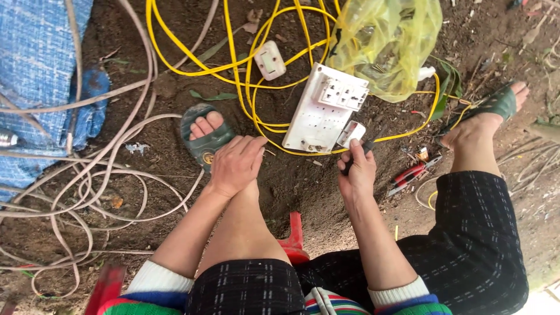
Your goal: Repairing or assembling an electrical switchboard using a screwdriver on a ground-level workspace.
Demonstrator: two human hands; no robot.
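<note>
Crumbly brown soil [291, 186], right hand [357, 170] pinching dark-handled tool [364, 153] beside glossy white rectangular switchboard [318, 114], left hand [236, 163] spread flat.

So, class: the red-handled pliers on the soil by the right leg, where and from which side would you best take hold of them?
Grip the pliers by the two red handles, coming from above. They lie flat and slanted on bare soil, uncovered; the right hand is nearest, but it already holds a dark tool.

The right hand [357, 169] grips a dark tool [363, 153] beside the white socket board [324, 109]; the left hand [235, 165] rests on the shin.
</note>
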